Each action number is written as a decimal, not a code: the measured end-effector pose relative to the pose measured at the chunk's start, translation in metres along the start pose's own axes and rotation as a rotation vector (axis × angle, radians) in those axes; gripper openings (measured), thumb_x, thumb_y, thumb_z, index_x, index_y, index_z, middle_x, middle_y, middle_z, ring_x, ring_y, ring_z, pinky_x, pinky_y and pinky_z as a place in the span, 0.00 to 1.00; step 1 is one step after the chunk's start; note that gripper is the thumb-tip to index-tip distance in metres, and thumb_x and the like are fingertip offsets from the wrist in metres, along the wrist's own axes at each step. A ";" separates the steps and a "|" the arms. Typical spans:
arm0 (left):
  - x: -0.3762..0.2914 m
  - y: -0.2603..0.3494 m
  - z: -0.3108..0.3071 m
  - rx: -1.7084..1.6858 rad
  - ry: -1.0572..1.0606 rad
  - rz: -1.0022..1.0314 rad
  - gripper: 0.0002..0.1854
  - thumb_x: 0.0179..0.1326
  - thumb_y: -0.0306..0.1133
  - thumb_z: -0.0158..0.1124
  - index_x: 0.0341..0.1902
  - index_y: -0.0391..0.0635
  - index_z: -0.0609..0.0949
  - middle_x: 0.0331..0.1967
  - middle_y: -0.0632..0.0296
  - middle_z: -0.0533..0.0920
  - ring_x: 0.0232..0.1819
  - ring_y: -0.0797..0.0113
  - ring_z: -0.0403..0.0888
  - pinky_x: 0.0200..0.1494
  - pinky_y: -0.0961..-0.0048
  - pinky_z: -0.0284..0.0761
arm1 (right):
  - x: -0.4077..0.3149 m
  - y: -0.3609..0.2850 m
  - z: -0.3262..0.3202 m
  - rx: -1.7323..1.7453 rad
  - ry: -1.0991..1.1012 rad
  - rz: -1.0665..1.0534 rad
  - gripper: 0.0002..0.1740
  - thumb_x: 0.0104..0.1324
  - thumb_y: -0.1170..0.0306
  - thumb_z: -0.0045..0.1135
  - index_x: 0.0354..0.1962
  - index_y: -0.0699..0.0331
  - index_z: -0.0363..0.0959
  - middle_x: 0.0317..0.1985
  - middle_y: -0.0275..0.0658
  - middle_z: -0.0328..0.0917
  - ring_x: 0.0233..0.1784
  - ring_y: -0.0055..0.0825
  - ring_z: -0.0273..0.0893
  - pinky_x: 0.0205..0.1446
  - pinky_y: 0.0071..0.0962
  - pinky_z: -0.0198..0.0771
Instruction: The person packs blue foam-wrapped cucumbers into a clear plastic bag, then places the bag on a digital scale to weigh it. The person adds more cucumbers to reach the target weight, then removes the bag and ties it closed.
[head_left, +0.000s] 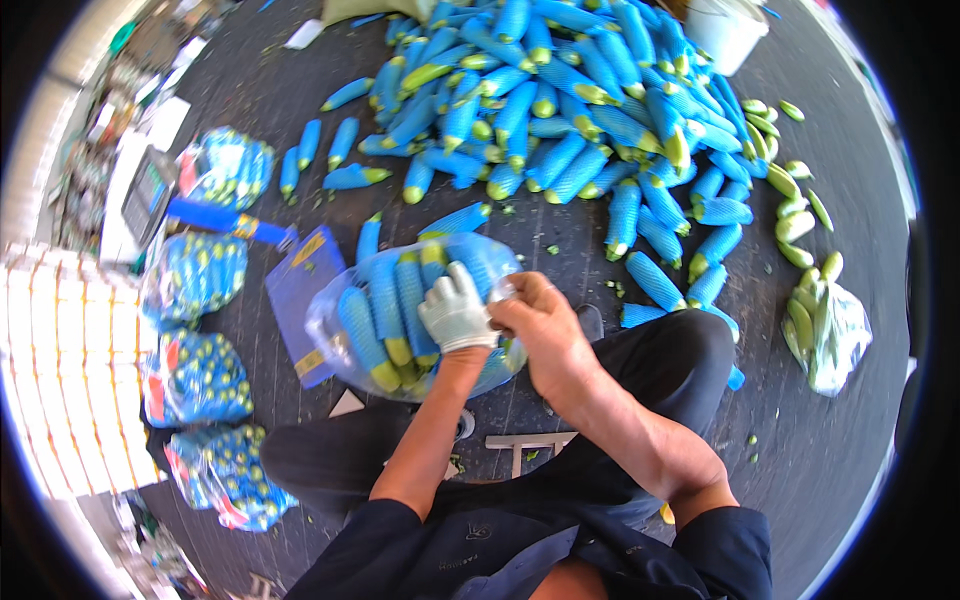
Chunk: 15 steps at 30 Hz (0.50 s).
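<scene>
Between my knees is a clear plastic bag (322, 319) filled with long green squash (411, 300) in blue foam-net sleeves. My left hand (457, 315), in a white knit glove with bare fingertips, lies on the squash at the bag's middle. Its fingers are slightly spread, and the thumb is partly hidden. Bare, my right hand (544, 319) pinches the gathered plastic at the bag's right side, close beside the glove. A large heap of sleeved squash (555, 120) lies on the dark floor ahead of me.
Several packed bags (199, 375) line the left side. Beside them stands a platform scale with a blue plate (304, 307) and a display (148, 196). Unsleeved squash (795, 225) and a plastic bag of them (829, 337) lie right. A white bucket (726, 34) stands behind the heap.
</scene>
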<state>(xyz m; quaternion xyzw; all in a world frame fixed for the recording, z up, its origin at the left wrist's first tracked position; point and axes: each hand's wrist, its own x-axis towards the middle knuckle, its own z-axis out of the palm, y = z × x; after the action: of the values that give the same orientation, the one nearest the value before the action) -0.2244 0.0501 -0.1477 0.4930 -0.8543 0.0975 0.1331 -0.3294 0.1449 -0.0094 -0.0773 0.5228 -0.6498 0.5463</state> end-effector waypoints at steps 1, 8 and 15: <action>-0.006 -0.013 0.014 -0.027 0.098 0.046 0.39 0.62 0.64 0.64 0.61 0.40 0.80 0.40 0.56 0.79 0.39 0.52 0.80 0.40 0.51 0.73 | -0.003 0.000 0.005 -0.035 0.011 0.033 0.25 0.67 0.73 0.63 0.59 0.75 0.71 0.46 0.42 0.80 0.49 0.28 0.79 0.56 0.28 0.72; -0.020 -0.037 0.058 0.087 0.269 0.013 0.27 0.70 0.55 0.59 0.59 0.46 0.81 0.43 0.60 0.81 0.36 0.53 0.82 0.37 0.52 0.76 | -0.005 -0.013 0.018 -0.360 -0.143 0.044 0.36 0.65 0.64 0.63 0.66 0.77 0.67 0.54 0.51 0.78 0.59 0.32 0.76 0.64 0.34 0.71; -0.041 -0.055 -0.052 -0.287 -0.184 0.406 0.29 0.68 0.50 0.67 0.65 0.44 0.78 0.57 0.52 0.84 0.53 0.44 0.84 0.58 0.49 0.74 | 0.014 0.006 -0.013 -0.475 -0.212 -0.138 0.30 0.62 0.63 0.62 0.58 0.73 0.72 0.46 0.59 0.84 0.54 0.50 0.85 0.57 0.44 0.76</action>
<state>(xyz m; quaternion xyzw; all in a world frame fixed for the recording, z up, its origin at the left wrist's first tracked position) -0.1503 0.0721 -0.1103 0.2943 -0.9493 -0.0453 0.1013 -0.3402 0.1421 -0.0264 -0.3063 0.5938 -0.5330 0.5191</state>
